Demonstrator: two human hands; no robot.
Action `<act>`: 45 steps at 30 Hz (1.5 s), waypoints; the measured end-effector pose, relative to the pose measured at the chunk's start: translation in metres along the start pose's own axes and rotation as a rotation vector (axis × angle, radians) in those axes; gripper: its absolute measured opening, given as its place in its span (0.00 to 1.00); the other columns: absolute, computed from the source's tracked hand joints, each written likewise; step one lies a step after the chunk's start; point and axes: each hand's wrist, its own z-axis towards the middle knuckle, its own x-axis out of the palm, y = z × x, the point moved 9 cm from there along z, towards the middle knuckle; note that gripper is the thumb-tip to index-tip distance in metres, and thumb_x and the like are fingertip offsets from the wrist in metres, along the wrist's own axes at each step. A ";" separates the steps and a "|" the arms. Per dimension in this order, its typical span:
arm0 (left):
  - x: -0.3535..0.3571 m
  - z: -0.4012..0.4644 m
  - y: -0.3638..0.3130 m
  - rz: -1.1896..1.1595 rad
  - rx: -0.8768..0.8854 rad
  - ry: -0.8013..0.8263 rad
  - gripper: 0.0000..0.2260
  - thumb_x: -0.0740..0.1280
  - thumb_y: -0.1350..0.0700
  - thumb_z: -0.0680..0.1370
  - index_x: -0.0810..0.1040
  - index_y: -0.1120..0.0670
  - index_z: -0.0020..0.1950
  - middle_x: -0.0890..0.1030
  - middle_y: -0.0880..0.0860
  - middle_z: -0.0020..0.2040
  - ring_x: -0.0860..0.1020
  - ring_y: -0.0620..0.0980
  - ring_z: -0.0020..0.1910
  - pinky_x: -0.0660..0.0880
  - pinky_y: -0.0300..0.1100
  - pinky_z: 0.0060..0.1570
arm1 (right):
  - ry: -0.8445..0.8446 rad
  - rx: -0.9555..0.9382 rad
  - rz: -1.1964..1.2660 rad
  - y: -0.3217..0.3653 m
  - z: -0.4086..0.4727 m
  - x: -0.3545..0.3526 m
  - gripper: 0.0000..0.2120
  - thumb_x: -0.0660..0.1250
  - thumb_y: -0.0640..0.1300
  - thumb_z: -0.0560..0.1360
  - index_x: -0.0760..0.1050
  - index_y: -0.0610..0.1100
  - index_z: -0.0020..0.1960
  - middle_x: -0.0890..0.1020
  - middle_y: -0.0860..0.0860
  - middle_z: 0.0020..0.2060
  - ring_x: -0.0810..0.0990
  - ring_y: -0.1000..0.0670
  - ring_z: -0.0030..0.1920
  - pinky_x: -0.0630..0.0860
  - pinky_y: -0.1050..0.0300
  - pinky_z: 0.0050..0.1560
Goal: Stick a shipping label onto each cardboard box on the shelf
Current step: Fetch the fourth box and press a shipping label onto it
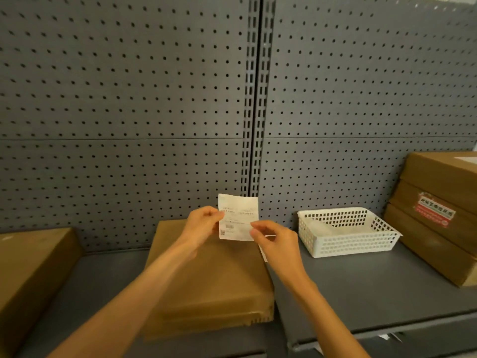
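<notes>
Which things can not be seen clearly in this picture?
Head view only:
- Shipping label: print too small and blurred to read.
- Middle cardboard box: top partly hidden by both hands, left and right.
- Stacked boxes: cut off by the right edge.
- White basket: contents unclear.

grey metal shelf, boxes and a basket on it

so the shelf (374, 285) is a flat grey metal deck with a grey pegboard back wall behind it. at the left edge sits a cardboard box (28, 275), partly cut off. near the middle, reaching out to the front edge, lies a flat brown box (214, 285). toward the back right there's a white plastic basket (346, 232) with slotted walls. at the right edge a stack of brown boxes (438, 215) is piled up, one showing a red sticker.
</notes>
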 end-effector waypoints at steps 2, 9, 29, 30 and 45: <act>-0.012 -0.003 0.002 -0.009 0.002 -0.005 0.09 0.62 0.58 0.80 0.78 0.61 0.51 0.83 0.52 0.49 0.81 0.48 0.49 0.76 0.37 0.44 | -0.058 0.036 -0.006 0.000 0.002 -0.004 0.08 0.70 0.45 0.75 0.81 0.45 0.52 0.82 0.56 0.43 0.79 0.61 0.45 0.76 0.66 0.47; -0.041 -0.019 0.010 -0.086 0.007 0.005 0.09 0.62 0.56 0.81 0.79 0.60 0.52 0.84 0.51 0.49 0.82 0.47 0.49 0.76 0.36 0.46 | 0.086 0.224 -0.099 -0.010 0.000 0.030 0.17 0.68 0.54 0.75 0.78 0.44 0.57 0.80 0.53 0.48 0.77 0.55 0.49 0.69 0.70 0.40; -0.072 -0.013 0.053 0.306 0.084 -0.036 0.07 0.73 0.60 0.72 0.77 0.55 0.48 0.80 0.51 0.42 0.77 0.44 0.39 0.75 0.34 0.42 | 0.175 0.232 -0.225 -0.019 -0.007 0.070 0.08 0.68 0.47 0.75 0.81 0.43 0.42 0.82 0.51 0.38 0.79 0.53 0.39 0.73 0.61 0.38; -0.073 -0.013 0.053 0.308 0.091 -0.045 0.07 0.73 0.60 0.72 0.77 0.54 0.47 0.79 0.50 0.42 0.77 0.44 0.39 0.75 0.35 0.42 | 0.182 0.224 -0.238 -0.019 -0.007 0.072 0.09 0.68 0.47 0.76 0.81 0.43 0.42 0.82 0.51 0.38 0.79 0.54 0.39 0.74 0.61 0.38; -0.071 -0.018 0.050 0.368 0.194 -0.070 0.07 0.73 0.59 0.72 0.77 0.54 0.47 0.77 0.46 0.39 0.73 0.40 0.34 0.71 0.24 0.34 | 0.183 0.174 -0.304 -0.024 -0.006 0.074 0.09 0.71 0.49 0.73 0.81 0.44 0.43 0.82 0.51 0.38 0.80 0.53 0.39 0.77 0.58 0.41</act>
